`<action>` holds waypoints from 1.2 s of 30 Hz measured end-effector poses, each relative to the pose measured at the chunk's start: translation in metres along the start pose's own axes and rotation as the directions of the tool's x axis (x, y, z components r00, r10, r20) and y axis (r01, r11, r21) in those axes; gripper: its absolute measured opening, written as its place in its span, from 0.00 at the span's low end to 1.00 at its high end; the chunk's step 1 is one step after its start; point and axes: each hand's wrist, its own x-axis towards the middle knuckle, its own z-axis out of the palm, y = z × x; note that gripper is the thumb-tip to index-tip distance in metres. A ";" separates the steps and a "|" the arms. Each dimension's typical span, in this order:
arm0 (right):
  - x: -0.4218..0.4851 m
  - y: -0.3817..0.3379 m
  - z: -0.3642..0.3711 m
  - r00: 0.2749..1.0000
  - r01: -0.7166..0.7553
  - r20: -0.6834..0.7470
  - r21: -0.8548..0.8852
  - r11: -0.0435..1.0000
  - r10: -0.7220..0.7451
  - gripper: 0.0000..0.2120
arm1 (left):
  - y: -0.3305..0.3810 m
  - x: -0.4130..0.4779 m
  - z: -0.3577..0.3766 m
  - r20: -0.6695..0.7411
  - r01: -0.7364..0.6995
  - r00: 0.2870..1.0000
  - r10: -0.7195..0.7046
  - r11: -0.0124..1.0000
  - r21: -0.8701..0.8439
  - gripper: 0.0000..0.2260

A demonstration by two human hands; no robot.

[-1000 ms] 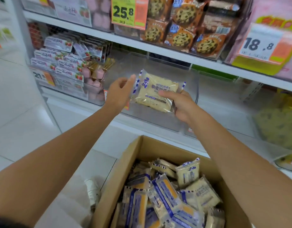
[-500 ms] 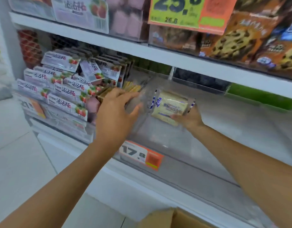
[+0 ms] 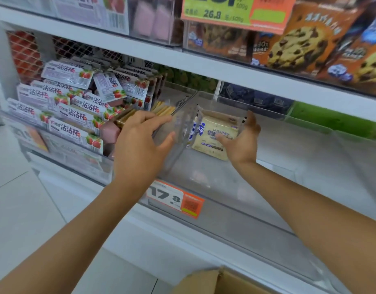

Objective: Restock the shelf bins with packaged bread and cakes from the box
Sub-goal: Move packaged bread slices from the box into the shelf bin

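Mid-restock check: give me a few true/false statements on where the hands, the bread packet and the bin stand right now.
1. The right hand holds the bread packet inside the clear bin. True.
2. The left hand holds a second packet. False: it holds only the bin's clear side wall.
3. The bin's price tag reads 17.8. True.
4. The bin is full of bread. False: the held packet is the only one seen in it.
5. The cookie packs sit on the shelf below the bin. False: they are on the shelf above.
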 end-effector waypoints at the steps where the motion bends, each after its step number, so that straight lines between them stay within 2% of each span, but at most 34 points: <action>1: -0.001 0.001 -0.001 0.999 0.044 0.016 -0.083 0.996 -0.043 0.45 | 0.000 0.000 0.000 0.003 0.000 1.000 0.000 1.000 -0.002 0.16; 3: 0.000 0.008 -0.004 0.982 0.188 0.075 -0.266 0.945 -0.175 0.43 | 0.000 0.000 0.000 0.003 -0.003 1.000 0.003 1.000 -0.008 0.16; 6: 0.007 0.016 -0.008 0.898 0.438 0.214 -0.512 0.739 -0.384 0.39 | -0.001 0.000 0.001 0.002 -0.005 1.000 0.005 1.000 -0.006 0.16; 8: 0.010 0.019 -0.006 0.883 0.468 0.277 -0.568 0.677 -0.379 0.36 | -0.002 0.000 0.001 0.003 -0.005 1.000 0.005 1.000 -0.007 0.16; 12: 0.009 0.018 0.000 0.904 0.426 0.291 -0.568 0.704 -0.312 0.37 | -0.002 0.000 0.001 0.001 -0.007 1.000 0.007 1.000 -0.014 0.16; 17: -0.007 0.002 -0.025 0.884 0.457 0.344 -0.493 0.740 -0.316 0.37 | 0.002 0.002 -0.002 0.036 -0.008 0.999 0.007 1.000 0.004 0.17; 21: -0.042 -0.019 -0.070 0.858 0.449 0.438 -0.381 0.808 -0.270 0.30 | 0.018 -0.004 -0.013 0.152 0.024 0.987 -0.048 0.988 0.155 0.23; 23: -0.065 -0.029 -0.098 0.870 0.423 0.417 -0.356 0.833 -0.264 0.25 | 0.035 -0.019 -0.023 0.129 0.018 0.990 -0.053 0.965 0.261 0.21; 26: -0.107 -0.042 -0.144 0.883 0.406 0.387 -0.349 0.845 -0.265 0.16 | 0.074 -0.053 -0.035 0.157 0.018 0.986 -0.055 0.974 0.227 0.16; 28: -0.141 -0.044 -0.177 0.864 0.444 0.422 -0.386 0.809 -0.273 0.13 | 0.102 -0.084 -0.038 0.281 0.077 0.953 -0.110 0.989 0.125 0.13; 31: -0.194 -0.024 -0.220 0.860 0.411 0.456 -0.357 0.839 -0.228 0.10 | 0.133 -0.140 -0.037 0.487 0.115 0.867 -0.109 0.993 0.016 0.10; 36: -0.279 0.061 -0.281 0.851 0.179 0.520 -0.419 0.890 0.073 0.11 | 0.149 -0.225 -0.013 0.765 0.151 0.624 -0.162 0.985 0.086 0.10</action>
